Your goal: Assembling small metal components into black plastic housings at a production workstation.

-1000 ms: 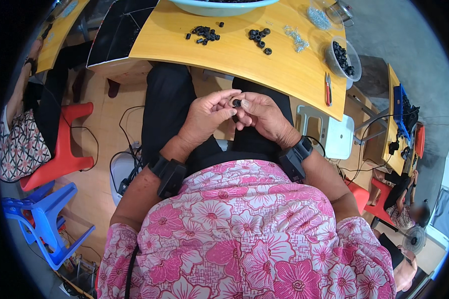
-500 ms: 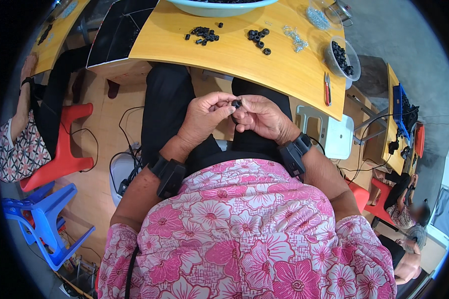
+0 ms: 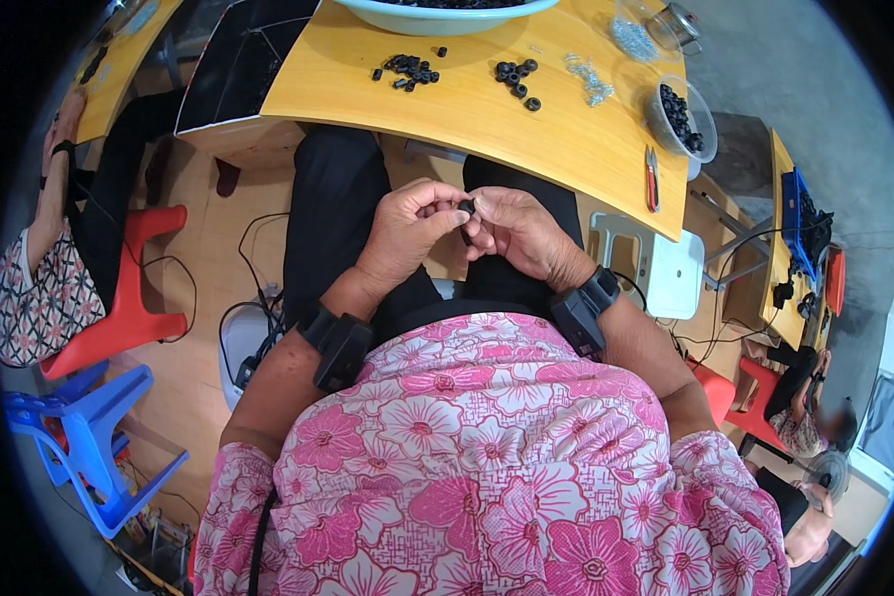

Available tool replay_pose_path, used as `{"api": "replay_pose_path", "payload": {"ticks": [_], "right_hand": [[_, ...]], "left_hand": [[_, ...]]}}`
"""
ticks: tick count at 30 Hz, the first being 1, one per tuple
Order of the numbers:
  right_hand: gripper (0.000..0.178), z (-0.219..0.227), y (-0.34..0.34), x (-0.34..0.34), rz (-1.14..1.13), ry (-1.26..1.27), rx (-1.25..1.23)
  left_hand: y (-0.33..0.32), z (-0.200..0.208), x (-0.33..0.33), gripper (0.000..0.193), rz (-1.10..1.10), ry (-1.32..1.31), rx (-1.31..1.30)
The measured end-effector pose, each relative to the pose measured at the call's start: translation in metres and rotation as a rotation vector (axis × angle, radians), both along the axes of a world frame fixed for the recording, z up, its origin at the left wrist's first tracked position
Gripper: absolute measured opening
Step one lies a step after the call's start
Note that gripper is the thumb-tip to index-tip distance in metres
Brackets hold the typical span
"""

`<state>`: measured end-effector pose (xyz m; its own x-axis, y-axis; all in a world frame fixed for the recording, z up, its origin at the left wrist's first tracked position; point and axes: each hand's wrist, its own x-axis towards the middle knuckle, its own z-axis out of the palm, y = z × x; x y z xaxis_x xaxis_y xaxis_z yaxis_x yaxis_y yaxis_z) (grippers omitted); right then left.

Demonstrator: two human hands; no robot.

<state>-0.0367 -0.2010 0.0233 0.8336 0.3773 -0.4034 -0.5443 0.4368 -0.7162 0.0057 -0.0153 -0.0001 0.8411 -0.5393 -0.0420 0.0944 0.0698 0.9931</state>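
Observation:
Above my lap, just off the table's near edge, my left hand and my right hand meet fingertip to fingertip. Between them they pinch a small black round part, partly covered by my fingers. On the yellow table beyond lie a pile of small black cylindrical pieces and, to its right, a cluster of black ring-like pieces. Farther right is a scatter of small shiny metal bits.
A light blue basin of black parts stands at the far edge. On the right are a clear tub of black pieces, a container of metal bits and red-handled snips. A white stool stands below; co-workers sit at both sides.
The fingers of my right hand have curled in a little around the black part, which has turned slightly. My hands otherwise stay in the same place.

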Motion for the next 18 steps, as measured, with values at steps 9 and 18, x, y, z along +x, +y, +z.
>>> {"api": "replay_pose_path", "payload": {"ticks": [9, 18], "right_hand": [[0.025, -0.009, -0.011, 0.003, 0.104, 0.007, 0.070], [0.027, -0.008, -0.014, 0.005, 0.195, -0.004, 0.048]], "left_hand": [[0.003, 0.002, 0.002, 0.017, -0.049, -0.030, 0.031], [0.008, 0.007, 0.005, 0.015, -0.139, 0.016, 0.062]]}}
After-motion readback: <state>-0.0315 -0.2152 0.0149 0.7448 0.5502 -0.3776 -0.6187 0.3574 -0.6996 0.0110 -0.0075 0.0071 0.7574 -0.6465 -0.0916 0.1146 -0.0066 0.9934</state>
